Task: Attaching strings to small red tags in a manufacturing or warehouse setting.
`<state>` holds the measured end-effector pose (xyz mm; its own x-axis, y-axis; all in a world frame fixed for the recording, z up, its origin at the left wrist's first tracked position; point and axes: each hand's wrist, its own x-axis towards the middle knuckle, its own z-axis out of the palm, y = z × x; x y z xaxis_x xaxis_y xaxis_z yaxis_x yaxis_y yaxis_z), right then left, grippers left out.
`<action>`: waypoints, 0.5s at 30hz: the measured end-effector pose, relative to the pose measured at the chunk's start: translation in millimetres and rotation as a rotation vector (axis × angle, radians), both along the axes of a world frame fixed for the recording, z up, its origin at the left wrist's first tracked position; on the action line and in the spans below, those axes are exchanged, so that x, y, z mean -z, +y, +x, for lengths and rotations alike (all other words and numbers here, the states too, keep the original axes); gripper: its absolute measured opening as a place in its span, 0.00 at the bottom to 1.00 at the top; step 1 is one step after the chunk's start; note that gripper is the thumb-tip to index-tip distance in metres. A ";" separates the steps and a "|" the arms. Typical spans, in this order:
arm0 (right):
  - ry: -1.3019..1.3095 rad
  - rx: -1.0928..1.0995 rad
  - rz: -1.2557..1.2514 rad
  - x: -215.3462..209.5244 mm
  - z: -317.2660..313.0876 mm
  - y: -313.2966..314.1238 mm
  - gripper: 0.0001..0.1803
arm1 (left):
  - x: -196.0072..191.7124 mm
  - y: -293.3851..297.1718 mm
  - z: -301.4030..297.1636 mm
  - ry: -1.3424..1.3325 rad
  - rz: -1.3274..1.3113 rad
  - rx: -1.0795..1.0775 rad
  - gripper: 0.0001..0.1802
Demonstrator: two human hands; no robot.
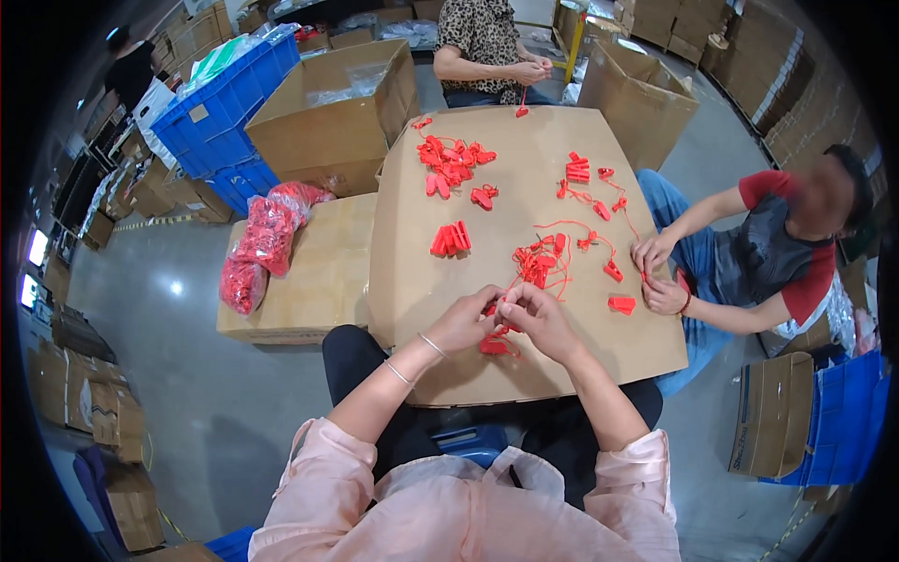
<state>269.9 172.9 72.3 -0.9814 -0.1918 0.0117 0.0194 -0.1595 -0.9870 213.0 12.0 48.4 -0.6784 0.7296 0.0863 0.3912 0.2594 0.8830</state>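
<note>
My left hand (pixel 468 320) and my right hand (pixel 541 318) meet near the table's front edge, fingertips pinched together. Between them runs a thin red cord, with small red plastic pieces, shaped like whistles, partly hidden under the fingers. A red piece (pixel 496 346) lies on the cardboard tabletop (pixel 412 309) just below my hands. Right beyond them is a tangled heap of red pieces and cords (pixel 538 265). Several bare red pieces (pixel 451 239) stand in a row to the far left of my hands.
A bigger red pile (pixel 451 161) lies at the far left of the table. Co-workers' hands (pixel 661 276) at the right and hands (pixel 532 70) at the far side hold red cords. Bagged red pieces (pixel 267 234) rest on a carton (pixel 318 281) at left.
</note>
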 end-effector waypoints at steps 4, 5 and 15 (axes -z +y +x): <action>-0.152 0.111 -0.248 -9.7 -7.6 4.1 0.04 | -1.8 0.3 4.5 -0.764 0.521 -0.051 0.13; -0.206 0.187 -0.391 -10.5 -8.1 5.0 0.04 | -6.4 0.9 6.0 -1.068 0.638 -0.104 0.14; -0.170 0.389 -0.244 14.6 -3.0 25.6 0.03 | 19.6 -20.2 -9.4 -0.742 0.034 -0.102 0.10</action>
<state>266.8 198.5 57.7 -0.9715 0.1782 -0.1564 0.0703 -0.4133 -0.9079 203.6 -8.2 28.7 -0.6312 0.6652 -0.3989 -0.3349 0.2301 0.9137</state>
